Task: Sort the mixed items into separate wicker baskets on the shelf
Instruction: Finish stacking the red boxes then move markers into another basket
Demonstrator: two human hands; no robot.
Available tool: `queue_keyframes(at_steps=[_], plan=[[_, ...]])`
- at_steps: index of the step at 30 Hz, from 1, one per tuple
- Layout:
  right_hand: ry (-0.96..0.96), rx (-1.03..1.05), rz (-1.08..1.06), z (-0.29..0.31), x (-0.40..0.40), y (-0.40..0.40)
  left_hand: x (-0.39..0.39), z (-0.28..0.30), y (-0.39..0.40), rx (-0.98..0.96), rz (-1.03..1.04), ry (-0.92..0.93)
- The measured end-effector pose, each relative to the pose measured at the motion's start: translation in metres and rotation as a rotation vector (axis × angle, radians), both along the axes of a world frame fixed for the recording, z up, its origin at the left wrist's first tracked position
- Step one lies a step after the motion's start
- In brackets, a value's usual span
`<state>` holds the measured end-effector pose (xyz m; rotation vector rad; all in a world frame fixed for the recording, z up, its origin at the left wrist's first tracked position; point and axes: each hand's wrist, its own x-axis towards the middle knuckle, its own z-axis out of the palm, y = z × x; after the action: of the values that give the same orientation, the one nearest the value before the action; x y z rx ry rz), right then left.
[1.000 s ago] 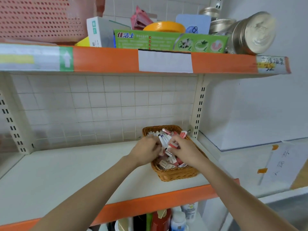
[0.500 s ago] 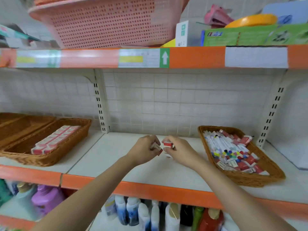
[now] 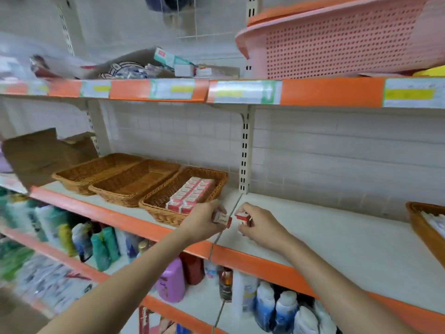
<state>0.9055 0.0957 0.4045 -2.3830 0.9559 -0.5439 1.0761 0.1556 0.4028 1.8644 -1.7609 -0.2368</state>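
- My left hand [image 3: 204, 219] grips a small red-and-white box [image 3: 222, 218], fingers curled round it, just off the near right corner of the partly filled wicker basket [image 3: 218, 183].
- My right hand [image 3: 258, 224] pinches a second small box [image 3: 242, 219] of the same red-and-white kind, held over the white shelf [image 3: 337, 237]; the two boxes sit just beside each other, and I cannot tell whether they touch.
- That basket holds two neat rows of matching red-and-white boxes [image 3: 191, 194] along its right side; the rest of its floor shows bare weave.
- To its left stand two more wicker baskets, a middle basket [image 3: 134, 180] and a far-left basket [image 3: 94, 168], side by side and touching rim to rim, with only weave showing inside.
- At the right edge of view, another wicker basket [image 3: 419, 225] is cut off by the frame, with pale items inside that I cannot make out.
- A torn cardboard box [image 3: 36, 153] stands at the far left end of the shelf.
- On the shelf above, a pink perforated plastic basket [image 3: 337, 44] sits at the right, and loose packets lie at the left, blurred.
- Below, bottles [image 3: 277, 307] line the lower shelf.
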Motion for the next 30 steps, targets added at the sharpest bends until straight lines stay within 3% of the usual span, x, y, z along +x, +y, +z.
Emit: queue_keyframes(at_steps=[8,15,25,30], plan=[[-0.057,-0.096,0.041,0.010,0.079,-0.005,0.084,0.011,0.003,-0.042,0.146,0.112],[-0.020,-0.145,0.009,0.010,0.119,-0.048,0.117,0.008,-0.022,0.007,0.183,0.094],[-0.080,-0.032,-0.027,-0.007,0.165,-0.082,0.166,-0.002,-0.064,0.042,0.152,0.127],[-0.083,-0.030,-0.079,-0.015,0.185,-0.083,0.191,-0.006,-0.088,0.005,0.051,-0.039]])
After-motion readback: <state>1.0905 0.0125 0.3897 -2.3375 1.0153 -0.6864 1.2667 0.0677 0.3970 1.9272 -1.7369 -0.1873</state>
